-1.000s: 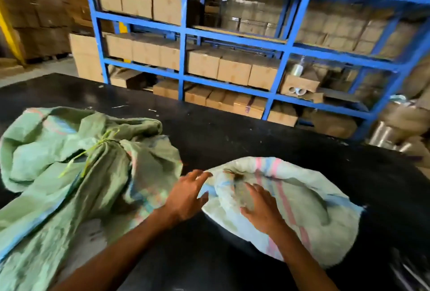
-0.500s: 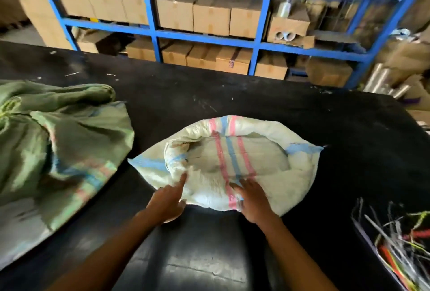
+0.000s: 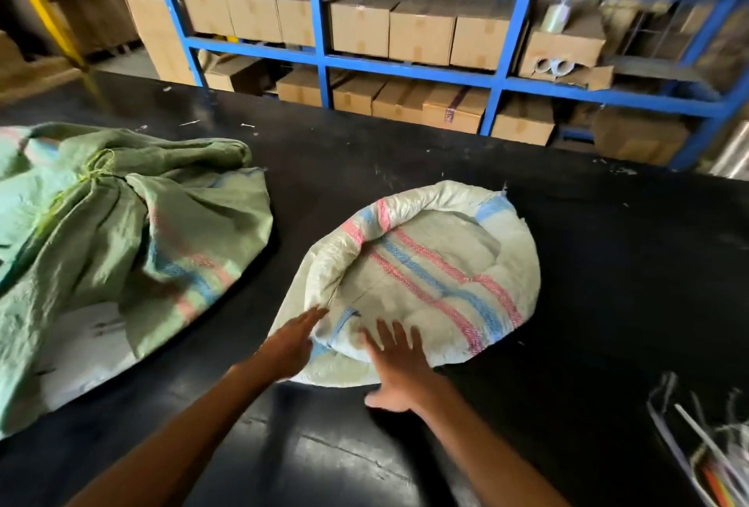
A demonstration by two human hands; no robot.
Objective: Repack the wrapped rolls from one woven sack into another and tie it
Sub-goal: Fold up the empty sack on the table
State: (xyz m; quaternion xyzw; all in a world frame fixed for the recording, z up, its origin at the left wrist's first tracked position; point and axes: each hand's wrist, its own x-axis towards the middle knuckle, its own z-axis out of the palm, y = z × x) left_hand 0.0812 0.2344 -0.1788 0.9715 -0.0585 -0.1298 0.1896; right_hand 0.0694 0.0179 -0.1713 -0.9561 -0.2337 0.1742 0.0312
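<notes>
A whitish woven sack [image 3: 425,275] with pink and blue stripes lies on the black table [image 3: 608,263], its rim rolled down into a wide open mouth. My left hand [image 3: 289,344] hovers at the sack's near left edge, fingers stretched and holding nothing. My right hand [image 3: 399,368] is spread flat over the near rim, fingers apart. A green woven sack [image 3: 121,247] lies at the left, bunched and tied with a yellow-green string [image 3: 87,178]. No wrapped rolls show.
Blue metal shelving [image 3: 324,60] stacked with cardboard boxes stands beyond the table's far edge. A bundle of coloured strings and straps [image 3: 705,454] lies at the near right. A yellow post [image 3: 44,8] rises at the far left.
Both hands have let go of the white sack's near rim and opened flat. The view has swung left, bringing the green sack's tied neck back in.
</notes>
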